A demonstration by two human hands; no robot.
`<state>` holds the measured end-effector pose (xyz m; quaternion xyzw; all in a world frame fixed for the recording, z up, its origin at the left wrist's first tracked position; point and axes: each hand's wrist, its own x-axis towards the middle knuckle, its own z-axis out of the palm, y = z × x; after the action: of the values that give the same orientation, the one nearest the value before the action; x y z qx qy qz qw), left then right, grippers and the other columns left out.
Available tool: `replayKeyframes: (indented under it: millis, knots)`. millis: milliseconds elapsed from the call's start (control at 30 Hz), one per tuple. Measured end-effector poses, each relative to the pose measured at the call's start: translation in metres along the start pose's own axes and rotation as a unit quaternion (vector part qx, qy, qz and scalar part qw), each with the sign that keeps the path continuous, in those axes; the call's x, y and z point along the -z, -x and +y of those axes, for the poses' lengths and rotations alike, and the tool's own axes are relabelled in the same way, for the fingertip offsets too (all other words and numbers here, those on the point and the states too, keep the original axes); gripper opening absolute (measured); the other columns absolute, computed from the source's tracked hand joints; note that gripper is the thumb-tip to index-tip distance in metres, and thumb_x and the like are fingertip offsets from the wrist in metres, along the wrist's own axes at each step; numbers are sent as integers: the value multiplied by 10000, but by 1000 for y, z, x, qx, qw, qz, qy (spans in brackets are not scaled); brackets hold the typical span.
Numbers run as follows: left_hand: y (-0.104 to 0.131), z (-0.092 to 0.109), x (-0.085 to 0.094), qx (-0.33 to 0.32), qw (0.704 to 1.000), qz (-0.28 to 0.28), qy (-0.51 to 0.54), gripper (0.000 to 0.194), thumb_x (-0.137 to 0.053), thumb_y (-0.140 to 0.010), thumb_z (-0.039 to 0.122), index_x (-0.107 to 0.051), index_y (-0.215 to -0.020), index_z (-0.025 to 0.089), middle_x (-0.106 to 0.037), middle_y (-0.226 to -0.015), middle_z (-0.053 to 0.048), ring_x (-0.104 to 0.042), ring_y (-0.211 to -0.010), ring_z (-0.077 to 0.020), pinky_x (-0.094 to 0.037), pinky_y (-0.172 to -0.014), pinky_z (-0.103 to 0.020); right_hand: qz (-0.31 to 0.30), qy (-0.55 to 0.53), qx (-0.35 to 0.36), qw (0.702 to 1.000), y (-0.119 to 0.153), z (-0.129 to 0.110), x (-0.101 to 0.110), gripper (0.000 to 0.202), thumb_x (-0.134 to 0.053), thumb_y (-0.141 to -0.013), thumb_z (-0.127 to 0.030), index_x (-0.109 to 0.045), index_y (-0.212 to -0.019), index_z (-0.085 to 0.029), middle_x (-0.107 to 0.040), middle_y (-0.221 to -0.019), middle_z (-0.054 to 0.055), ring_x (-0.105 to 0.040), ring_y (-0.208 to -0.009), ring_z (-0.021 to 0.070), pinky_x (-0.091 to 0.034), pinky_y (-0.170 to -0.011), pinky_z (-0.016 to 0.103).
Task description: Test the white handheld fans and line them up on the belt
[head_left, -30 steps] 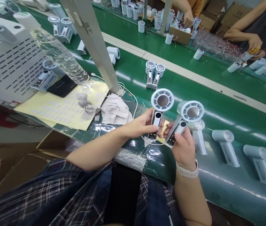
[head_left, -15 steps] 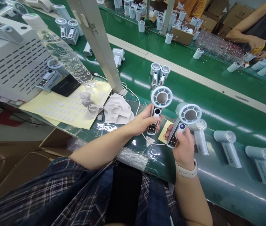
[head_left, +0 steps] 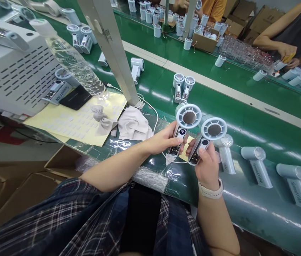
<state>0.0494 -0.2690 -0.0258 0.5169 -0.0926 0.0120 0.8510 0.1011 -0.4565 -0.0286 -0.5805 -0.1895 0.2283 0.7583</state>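
My left hand (head_left: 170, 139) is closed round the handle of a light-blue handheld fan (head_left: 188, 116), thumb on its front below a lit round display. In my right hand (head_left: 207, 164) is a second handheld fan (head_left: 214, 128), also gripped by the handle, with the thumb on the front and its round display dark. Both fans are raised above the bench with their ringed heads towards me, almost touching. Electronics show in the open fronts of both handles. Behind them, a pair of similar fans (head_left: 184, 83) stands on the green belt.
Several fans (head_left: 259, 167) lie in a row at the right. At the left are a water bottle (head_left: 73, 60), a grey cloth (head_left: 134, 122), a yellow sticker sheet (head_left: 86, 122) and a slanting metal post (head_left: 110, 49). Across the belt, a co-worker's hands (head_left: 288, 51) handle a part.
The left fan has moved slightly right and down, nearer the right one. Its display has lit up, while the right fan's display has gone dark.
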Motion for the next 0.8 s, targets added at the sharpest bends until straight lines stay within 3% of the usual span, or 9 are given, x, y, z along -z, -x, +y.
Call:
replayKeyframes:
  millis: [367,533,667,800]
  knots:
    - [-1,4,1,7,999,17,-43,524,-727,-876,523,-430,-1168,204,-597,-866,11,-620,-621,-136,-512,-564,-294,23,-5,-13,1000,-4,-4,-3,160,-659,-926,-366,-641,-1062,-284,-661,-874,12,-635,-679,197,-594,-670,407]
    - [-1,0,5,37,997,68,-21,458,-726,-875,423,-416,-1137,210,-616,-912,-1,-641,-623,-133,-508,-582,-296,53,-10,-29,998,-5,-6,-4,111,-671,-919,-364,-659,-982,-273,-671,-883,13,-642,-704,190,-595,-722,407]
    - [1,2,5,15,1000,21,-15,502,-773,-847,406,-413,-1139,213,-629,-1003,-36,-676,-712,-154,-536,-642,-322,69,-29,-53,996,-7,-8,-6,135,-701,-875,-374,-647,-921,-258,-684,-847,10,-615,-635,169,-584,-627,366]
    - [0,1,6,5,999,18,-31,485,-776,-859,397,-423,-1136,212,-621,-974,-23,-677,-739,-160,-551,-680,-342,70,-42,-49,996,-7,-8,-7,159,-693,-862,-381,-620,-892,-243,-671,-809,-10,-598,-589,137,-542,-545,305]
